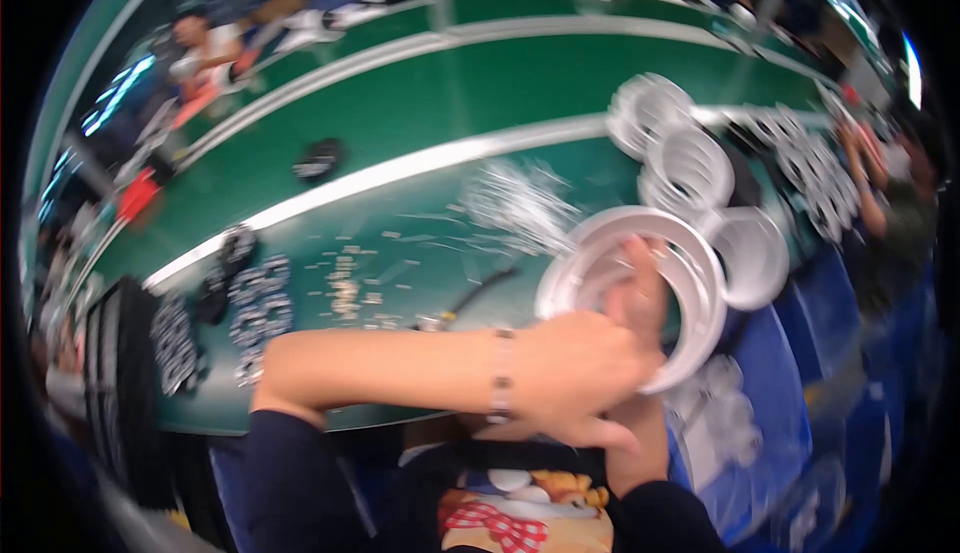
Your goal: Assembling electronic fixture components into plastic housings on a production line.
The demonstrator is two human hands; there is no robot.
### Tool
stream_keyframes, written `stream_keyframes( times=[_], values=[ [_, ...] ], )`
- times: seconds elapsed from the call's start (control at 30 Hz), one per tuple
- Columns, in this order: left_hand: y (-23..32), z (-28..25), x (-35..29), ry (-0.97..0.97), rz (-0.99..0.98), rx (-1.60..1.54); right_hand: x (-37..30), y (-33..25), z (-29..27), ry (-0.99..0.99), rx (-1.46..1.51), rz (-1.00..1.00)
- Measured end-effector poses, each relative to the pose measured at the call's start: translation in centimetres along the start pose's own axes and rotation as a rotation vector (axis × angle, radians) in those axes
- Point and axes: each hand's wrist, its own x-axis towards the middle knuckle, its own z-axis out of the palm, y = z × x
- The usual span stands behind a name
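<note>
A wide white plastic ring (708,288), with what looks like another nested in it, tilts above the table's near right side. My right hand (640,298) has its fingers inside the ring's opening and grips it. From the left, my left forearm reaches across my body. My left hand (575,368) crosses over my right wrist, close to the ring's lower edge. Its thumb sticks out, while its other fingers are hidden or smeared by motion. Just beyond the ring stand stacks of similar white rings (688,171).
On the green table (400,208) lie thin clear strips (515,203), small pale pieces (345,293), a dark cable (485,291) and a black round part (318,160). Silvery parts (260,313) and black trays (115,383) stand left. A blue bin (775,383) is right. Co-workers (890,198) sit nearby.
</note>
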Motion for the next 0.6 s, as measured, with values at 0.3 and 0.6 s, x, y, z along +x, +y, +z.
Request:
stream_keyframes(
  times=[0.3,0.6],
  values=[
    [-1.3,-4.0,1.6,-0.407,-0.349,0.156,3.2,1.8,3.3,-0.012,-0.03,-0.012],
    [-7.3,-5.8,3.5,-0.424,-0.444,-0.391,8.5,2.2,1.3,-0.281,-0.484,0.024]
  ],
)
